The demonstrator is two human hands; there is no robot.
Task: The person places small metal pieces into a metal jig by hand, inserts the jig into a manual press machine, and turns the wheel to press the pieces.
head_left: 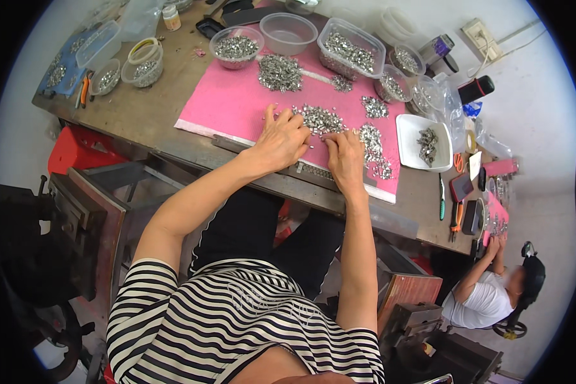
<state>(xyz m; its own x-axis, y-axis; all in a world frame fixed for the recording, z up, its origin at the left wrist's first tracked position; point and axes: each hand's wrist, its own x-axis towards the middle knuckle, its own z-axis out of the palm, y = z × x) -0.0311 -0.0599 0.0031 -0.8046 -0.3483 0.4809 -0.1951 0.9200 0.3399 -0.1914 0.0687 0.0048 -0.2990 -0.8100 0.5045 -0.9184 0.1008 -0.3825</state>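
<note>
**A:** Where do your hands sit right now?

**B:** Both rest on the pink mat point(237, 105), side by side and nearly touching. Your left hand point(280, 139) lies palm down with the fingers spread a little, their tips at the near edge of a pile of small silvery metal parts point(320, 118). Your right hand point(344, 157) is also palm down, its fingers curled lightly with the tips pressed among the same parts. Whether either hand pinches a piece, you cannot tell; the fingertips hide it.

**A:** What lies around them?

**B:** Just right of your right hand a second heap of the parts point(371, 144) runs down toward the mat's near edge. Beyond your left hand's fingertips sits a denser mound point(280, 72), and past that a round clear bowl of parts point(237, 46), an empty clear bowl point(288, 32) and a rectangular clear tub point(351, 48) full of them. Further right of your right hand stands a white square tray point(411, 131) holding a small clump of parts.

**A:** Anything in the way?

**B:** Just under your wrists a narrow metal strip point(313, 171) lies along the mat's near edge, between your two forearms. Well off to the right, on the bench point(141, 109), lie a green-handled tool point(441, 205) and orange-handled pliers point(456, 217). Far beyond those, another person point(493, 288) works at the table's end, their hands well apart from yours.
</note>
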